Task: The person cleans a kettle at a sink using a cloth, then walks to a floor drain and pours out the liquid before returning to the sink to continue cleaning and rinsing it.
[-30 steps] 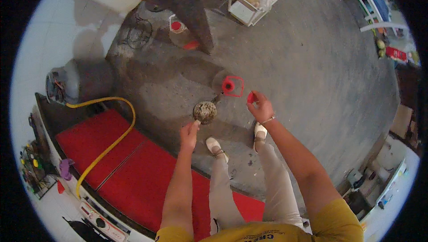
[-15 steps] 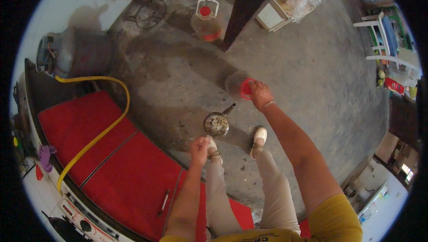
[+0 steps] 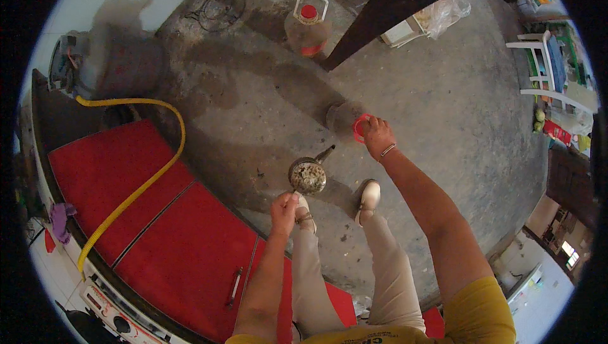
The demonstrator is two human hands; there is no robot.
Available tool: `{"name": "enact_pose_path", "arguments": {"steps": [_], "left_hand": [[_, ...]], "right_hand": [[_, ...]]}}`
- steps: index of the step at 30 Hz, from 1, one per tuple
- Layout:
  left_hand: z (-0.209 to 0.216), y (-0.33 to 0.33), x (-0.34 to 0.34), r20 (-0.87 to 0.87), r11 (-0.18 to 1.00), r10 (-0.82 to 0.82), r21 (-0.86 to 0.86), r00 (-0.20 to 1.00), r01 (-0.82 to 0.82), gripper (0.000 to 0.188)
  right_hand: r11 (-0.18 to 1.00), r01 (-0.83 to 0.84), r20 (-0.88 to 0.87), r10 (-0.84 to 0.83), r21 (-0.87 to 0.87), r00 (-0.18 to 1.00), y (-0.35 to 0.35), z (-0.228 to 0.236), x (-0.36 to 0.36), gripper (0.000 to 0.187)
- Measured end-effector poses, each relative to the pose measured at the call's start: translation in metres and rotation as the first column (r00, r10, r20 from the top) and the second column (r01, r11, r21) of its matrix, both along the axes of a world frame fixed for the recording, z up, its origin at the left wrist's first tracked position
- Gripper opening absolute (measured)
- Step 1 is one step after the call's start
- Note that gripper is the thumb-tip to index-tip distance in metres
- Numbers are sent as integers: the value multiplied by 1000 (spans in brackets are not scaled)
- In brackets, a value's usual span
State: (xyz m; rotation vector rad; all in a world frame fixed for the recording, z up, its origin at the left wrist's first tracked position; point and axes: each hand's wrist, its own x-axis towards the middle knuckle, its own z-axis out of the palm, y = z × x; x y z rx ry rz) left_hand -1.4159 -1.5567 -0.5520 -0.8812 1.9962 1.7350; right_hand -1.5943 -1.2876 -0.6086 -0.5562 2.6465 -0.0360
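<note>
My left hand [image 3: 284, 212] is closed, seemingly on the handle of a round metal kettle [image 3: 309, 178], with the handle mostly hidden by my fingers. The kettle is seen from above, stained and mottled on top, its dark spout pointing away and to the right, above or beside my left shoe. Out to the right, the fingers of my right hand [image 3: 378, 135] are closed on the red rim of a clear container [image 3: 344, 119]. Its see-through body tilts away to the left over the grey floor, and I cannot make out what is inside.
Red cabinet doors [image 3: 180, 242] run along the left, crossed by a yellow hose [image 3: 145, 185] from a grey gas cylinder [image 3: 120, 65]. Ahead stand a large clear bottle with a red cap [image 3: 308, 12] and a dark table leg [image 3: 354, 30]. A white chair [image 3: 544, 71] stands far right.
My right hand and the red-rimmed container have shifted slightly to the right. The view has turned a little; the left hand and kettle stay almost where they were.
</note>
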Motion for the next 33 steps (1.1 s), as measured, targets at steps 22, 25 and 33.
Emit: {"name": "enact_pose_path", "arguments": {"steps": [22, 25, 33], "left_hand": [[6, 22, 4, -44, 986, 129, 114, 991, -123, 26], [16, 20, 8, -48, 986, 134, 101, 990, -129, 27], [43, 14, 19, -76, 987, 163, 32, 984, -161, 25]], "right_hand": [[310, 858, 285, -850, -408, 443, 65, -91, 53, 33], [-204, 920, 719, -686, -335, 111, 38, -74, 41, 27], [388, 883, 387, -796, -264, 465, -6, -26, 16, 16]]}}
